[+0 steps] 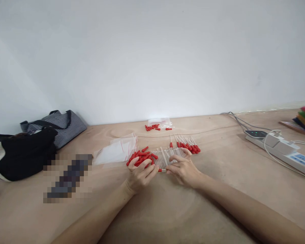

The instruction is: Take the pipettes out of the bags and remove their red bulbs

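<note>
My left hand is closed, pinching a red rubber bulb between thumb and fingertips. My right hand grips a clear glass dropper tube whose end meets the bulb. Whether the tube sits inside the bulb I cannot tell. A heap of loose red bulbs lies right behind my left fingers. Beyond both hands, a row of bare glass tubes is spread side by side. Farther right lie several droppers with red bulbs on their ends.
Clear plastic bags lie to the left. At the wall are another bag and more red bulbs. A black bag and a striped bag stand far left. A power strip with cables is at right.
</note>
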`<state>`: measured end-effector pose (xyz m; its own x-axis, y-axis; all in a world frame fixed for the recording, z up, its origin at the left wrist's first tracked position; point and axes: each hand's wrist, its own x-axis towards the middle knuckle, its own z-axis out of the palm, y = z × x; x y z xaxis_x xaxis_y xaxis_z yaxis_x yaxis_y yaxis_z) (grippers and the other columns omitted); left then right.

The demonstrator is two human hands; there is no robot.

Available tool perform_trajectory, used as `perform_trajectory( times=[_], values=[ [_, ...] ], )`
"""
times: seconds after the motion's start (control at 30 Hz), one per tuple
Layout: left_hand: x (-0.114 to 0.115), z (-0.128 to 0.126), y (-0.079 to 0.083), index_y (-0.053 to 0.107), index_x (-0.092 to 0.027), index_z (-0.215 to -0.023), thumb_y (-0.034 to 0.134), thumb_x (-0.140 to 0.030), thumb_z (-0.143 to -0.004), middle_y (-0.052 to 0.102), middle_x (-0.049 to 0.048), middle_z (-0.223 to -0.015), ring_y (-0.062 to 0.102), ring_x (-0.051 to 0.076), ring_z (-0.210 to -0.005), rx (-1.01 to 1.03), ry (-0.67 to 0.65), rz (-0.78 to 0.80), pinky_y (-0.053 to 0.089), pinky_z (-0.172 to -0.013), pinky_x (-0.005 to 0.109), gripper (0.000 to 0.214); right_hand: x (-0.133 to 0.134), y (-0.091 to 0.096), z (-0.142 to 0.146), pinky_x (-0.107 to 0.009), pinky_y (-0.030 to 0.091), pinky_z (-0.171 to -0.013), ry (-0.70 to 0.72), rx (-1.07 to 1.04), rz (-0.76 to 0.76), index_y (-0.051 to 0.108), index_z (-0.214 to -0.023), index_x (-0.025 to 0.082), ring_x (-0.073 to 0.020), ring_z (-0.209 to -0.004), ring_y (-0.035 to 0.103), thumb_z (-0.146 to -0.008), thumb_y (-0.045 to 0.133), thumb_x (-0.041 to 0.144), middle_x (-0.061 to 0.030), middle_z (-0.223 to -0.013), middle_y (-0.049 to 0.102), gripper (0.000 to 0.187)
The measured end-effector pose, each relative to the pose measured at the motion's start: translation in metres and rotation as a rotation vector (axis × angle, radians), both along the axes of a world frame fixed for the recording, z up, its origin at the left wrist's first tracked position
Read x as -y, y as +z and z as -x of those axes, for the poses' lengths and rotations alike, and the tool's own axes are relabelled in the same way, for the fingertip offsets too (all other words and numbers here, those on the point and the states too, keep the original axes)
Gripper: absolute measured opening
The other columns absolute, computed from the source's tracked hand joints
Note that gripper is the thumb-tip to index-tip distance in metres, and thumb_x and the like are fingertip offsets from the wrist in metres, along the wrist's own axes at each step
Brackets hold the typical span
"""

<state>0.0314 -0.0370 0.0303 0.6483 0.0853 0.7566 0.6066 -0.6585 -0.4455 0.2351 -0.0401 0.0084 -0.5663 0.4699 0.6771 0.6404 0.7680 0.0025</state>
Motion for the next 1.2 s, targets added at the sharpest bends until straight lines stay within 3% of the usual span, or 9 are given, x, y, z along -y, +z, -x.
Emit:
perform_trajectory(
  times=[0.2, 0.33, 0.47, 0.6, 0.67, 0.87, 1.0, 1.2],
  values=[
    [-0.004, 0.01, 0.007, 0.061, -0.027, -0.08, 0.046, -0.009, -0.083, 0.067, -0.0105, -0.07, 0.061, 0.01, -0.073, 0.012, -0.018, -0.085, 0.019, -0.096, 0.035, 0.023, 0.0, 0.009, -0.012, -0.044, 0.006, -0.095, 0.036, -0.001, 0.167, 0.058, -0.071, 0.022, -0.0133, -0.085, 0.053, -0.084, 0.04, 0.022, 0.0023, -0.063, 0.061, 0.022],
    [-0.018, 0.028, 0.011, 0.062, -0.025, -0.074, 0.053, -0.017, -0.081, 0.065, -0.0067, -0.063, 0.06, 0.015, -0.075, 0.276, 0.138, 0.027, 0.021, -0.092, 0.04, 0.014, -0.005, 0.016, -0.024, -0.044, 0.009, -0.093, -0.078, -0.127, 0.361, 0.054, -0.066, 0.02, -0.0135, -0.085, 0.054, -0.087, 0.033, 0.022, 0.0016, -0.07, 0.063, 0.029],
    [-0.036, 0.039, 0.013, 0.065, -0.021, -0.077, 0.053, -0.028, -0.078, 0.065, 0.0024, -0.072, 0.057, 0.017, -0.074, 0.476, 0.26, 0.464, 0.039, -0.074, 0.031, 0.014, -0.015, 0.019, -0.024, -0.045, 0.011, -0.093, -0.256, -0.346, 0.542, 0.054, -0.081, 0.022, -0.0141, -0.079, 0.056, -0.087, 0.032, 0.028, 0.0029, -0.071, 0.065, 0.023],
    [-0.053, 0.045, 0.012, 0.067, -0.021, -0.077, 0.053, -0.04, -0.072, 0.065, 0.0006, -0.069, 0.056, 0.017, -0.064, 0.56, 0.456, 1.021, 0.041, -0.06, 0.027, 0.024, -0.027, 0.022, -0.022, -0.044, 0.022, -0.086, -0.531, -0.475, 0.7, 0.057, -0.067, 0.021, -0.0171, -0.071, 0.057, -0.081, 0.039, 0.042, 0.0016, -0.066, 0.064, 0.031],
    [-0.06, 0.045, 0.011, 0.066, -0.022, -0.081, 0.054, -0.044, -0.069, 0.065, -0.0011, -0.067, 0.055, 0.016, -0.061, 0.553, 0.498, 1.17, 0.04, -0.056, 0.025, 0.028, -0.034, 0.024, -0.023, -0.042, 0.025, -0.082, -0.641, -0.459, 0.765, 0.058, -0.062, 0.02, -0.0184, -0.068, 0.057, -0.077, 0.042, 0.045, 0.0006, -0.063, 0.063, 0.033],
    [-0.077, 0.032, 0.011, 0.063, -0.022, -0.086, 0.054, -0.046, -0.068, 0.067, -0.001, -0.074, 0.058, 0.016, -0.068, 0.4, 0.487, 1.208, 0.042, -0.061, 0.025, 0.032, -0.05, 0.019, -0.014, -0.039, 0.024, -0.078, -0.763, -0.271, 0.765, 0.061, -0.077, 0.021, -0.0208, -0.078, 0.056, -0.075, 0.046, 0.037, -0.0032, -0.073, 0.065, 0.023],
    [-0.091, 0.023, 0.013, 0.064, -0.022, -0.083, 0.055, -0.044, -0.069, 0.067, -0.0007, -0.076, 0.06, 0.016, -0.073, 0.319, 0.488, 1.252, 0.042, -0.064, 0.024, 0.027, -0.05, 0.013, -0.005, -0.038, 0.022, -0.077, -0.796, -0.128, 0.722, 0.059, -0.092, 0.019, -0.0224, -0.082, 0.056, -0.076, 0.044, 0.033, -0.0061, -0.077, 0.065, 0.025],
    [-0.117, 0.024, 0.015, 0.066, -0.023, -0.079, 0.053, -0.039, -0.071, 0.068, -0.0011, -0.075, 0.06, 0.017, -0.075, 0.276, 0.567, 1.277, 0.041, -0.064, 0.023, 0.022, -0.046, 0.012, -0.002, -0.037, 0.021, -0.075, -0.798, -0.071, 0.653, 0.057, -0.095, 0.019, -0.0233, -0.084, 0.055, -0.078, 0.042, 0.033, -0.0066, -0.079, 0.065, 0.026]
  ],
)
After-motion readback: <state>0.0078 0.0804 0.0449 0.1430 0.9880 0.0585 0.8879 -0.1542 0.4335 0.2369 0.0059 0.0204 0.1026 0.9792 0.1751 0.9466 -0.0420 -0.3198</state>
